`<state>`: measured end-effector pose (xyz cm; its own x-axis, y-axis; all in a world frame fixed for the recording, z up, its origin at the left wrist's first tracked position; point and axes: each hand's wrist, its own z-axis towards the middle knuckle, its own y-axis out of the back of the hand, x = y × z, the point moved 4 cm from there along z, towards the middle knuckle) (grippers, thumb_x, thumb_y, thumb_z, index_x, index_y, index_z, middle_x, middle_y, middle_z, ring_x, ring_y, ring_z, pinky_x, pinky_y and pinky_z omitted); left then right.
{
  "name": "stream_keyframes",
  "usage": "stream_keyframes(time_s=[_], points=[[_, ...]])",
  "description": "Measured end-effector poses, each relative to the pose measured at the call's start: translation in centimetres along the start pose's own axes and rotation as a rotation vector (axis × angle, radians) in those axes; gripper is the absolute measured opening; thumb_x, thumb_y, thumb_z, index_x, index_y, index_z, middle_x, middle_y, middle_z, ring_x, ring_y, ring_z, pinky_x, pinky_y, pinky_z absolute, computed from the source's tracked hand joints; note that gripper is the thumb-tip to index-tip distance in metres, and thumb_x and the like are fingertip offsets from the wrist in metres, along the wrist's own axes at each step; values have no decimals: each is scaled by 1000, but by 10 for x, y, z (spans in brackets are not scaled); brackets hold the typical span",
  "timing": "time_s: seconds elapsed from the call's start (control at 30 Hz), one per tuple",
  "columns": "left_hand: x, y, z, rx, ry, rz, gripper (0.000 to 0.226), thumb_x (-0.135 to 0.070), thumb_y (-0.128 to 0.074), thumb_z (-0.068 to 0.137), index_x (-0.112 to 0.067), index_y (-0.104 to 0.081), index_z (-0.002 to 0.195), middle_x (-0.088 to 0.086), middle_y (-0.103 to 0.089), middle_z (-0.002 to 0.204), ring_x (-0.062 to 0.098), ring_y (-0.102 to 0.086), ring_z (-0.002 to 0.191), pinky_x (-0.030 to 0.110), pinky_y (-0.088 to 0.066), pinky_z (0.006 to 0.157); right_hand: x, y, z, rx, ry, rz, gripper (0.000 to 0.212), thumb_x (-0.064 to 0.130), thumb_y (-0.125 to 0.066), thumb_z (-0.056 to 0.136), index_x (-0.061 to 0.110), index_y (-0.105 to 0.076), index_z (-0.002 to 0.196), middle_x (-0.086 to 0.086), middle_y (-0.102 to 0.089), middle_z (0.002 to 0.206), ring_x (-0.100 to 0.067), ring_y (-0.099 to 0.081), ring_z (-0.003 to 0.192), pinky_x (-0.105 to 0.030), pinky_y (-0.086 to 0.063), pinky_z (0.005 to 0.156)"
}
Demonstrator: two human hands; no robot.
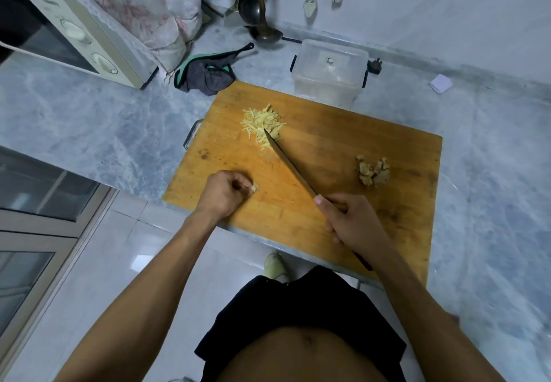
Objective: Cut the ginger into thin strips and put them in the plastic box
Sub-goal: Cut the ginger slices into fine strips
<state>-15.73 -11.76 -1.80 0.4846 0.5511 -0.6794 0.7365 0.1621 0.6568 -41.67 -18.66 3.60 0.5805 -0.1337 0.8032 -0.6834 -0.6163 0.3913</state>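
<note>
Head view looks down on a rectangular orange-brown wooden cutting board point(343, 154) lying on the grey marbled stone counter point(89, 125). The left hand point(223, 192) rests on the near left part of the board, its fingers point(238, 184) curled around a small pale ginger piece point(254, 188), probably to steady it for slicing. The right hand point(350, 217) grips the handle of a long dark-bladed kitchen knife point(290, 163), fingers clamped around it; the blade slants away across the board with its tip at the edge of the heap of thin pale-yellow ginger strips point(262, 123), perhaps to keep the cut pile pushed aside from the working spot.

Those strips look fine, short and fairly even, loosely scattered in one mound on the far left of the board. A clump of knobbly brownish ginger scraps point(372, 170), likely peel or trimmings, sits apart on the right side. Just beyond the board's far edge stands the clear rectangular plastic box point(329, 71); whether its lid is on is hard to tell. By my judgement cutting is nearly done, and none of the strips visibly lie in the box yet.
</note>
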Motion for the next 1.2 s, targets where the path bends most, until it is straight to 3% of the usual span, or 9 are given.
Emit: stream_keyframes(time_s=[0.1,0.27,0.5,0.6,0.73,0.87,1.0,1.1,1.2], points=[[2,1,4,-8,4,133,11,-23,-80,81,-16,-72,86,-3,-69,86,12,-62,82,20,-42,74,-3,-2,-2,16,5,31,42,43,-59,98,4,-72,94,-20,-66,66,-18,-55,48,-30,-47,52],[-2,3,8,37,67,125,16,-30,-83,78,-18,-73,82,-2,-71,88,15,-64,85,21,-44,77,-7,-1,-5,31,12,41,35,41,-59,99,11,-73,91,-21,-66,67,-22,-56,49,-32,-48,51],[-21,-10,6,177,214,323,19,-34,-76,82,-19,-64,82,2,-66,88,20,-59,83,26,-41,65,-9,2,-3,88,30,36,33,44,-58,98,15,-74,95,-22,-66,69,-22,-56,49,-31,-47,50],[-19,-19,-11,50,263,57,16,-25,-79,80,-17,-66,83,-5,-65,80,11,-61,79,23,-44,64,-11,7,-3,116,45,23,33,44,-59,98,15,-73,90,-21,-66,68,-19,-55,48,-30,-46,50],[-19,-46,-39,-186,503,-504,22,-6,-84,71,-17,-66,73,5,-73,80,25,-70,77,35,-58,81,-17,17,-2,142,65,-11,37,44,-59,97,13,-70,81,-20,-64,66,-16,-54,46,-32,-45,52],[-34,-82,-55,-327,671,-931,21,-1,-81,77,-12,-63,72,11,-69,75,19,-61,59,25,-56,62,-16,31,-3,186,123,-94,35,42,-59,98,11,-72,89,-19,-64,67,-7,-56,47,-37,-47,58],[-31,-92,-63,-387,585,-501,20,-30,-85,76,-17,-70,77,-4,-70,80,18,-66,84,24,-47,78,-19,43,0,230,106,-79,30,41,-60,98,15,-74,93,-8,-62,60,-10,-57,47,-38,-48,51],[-33,-90,-76,-401,523,-325,15,-29,-78,83,-17,-75,91,0,-74,92,20,-67,94,23,-47,83,-25,52,2,268,82,-36,27,37,-61,98,15,-74,92,0,-57,55,-7,-52,43,-26,-43,45],[-32,-89,-83,-410,498,-218,20,-26,-74,86,-15,-77,102,2,-75,104,21,-68,98,28,-51,88,-30,59,3,286,87,-18,25,36,-61,99,16,-75,93,1,-58,54,-6,-52,42,-24,-42,45]])
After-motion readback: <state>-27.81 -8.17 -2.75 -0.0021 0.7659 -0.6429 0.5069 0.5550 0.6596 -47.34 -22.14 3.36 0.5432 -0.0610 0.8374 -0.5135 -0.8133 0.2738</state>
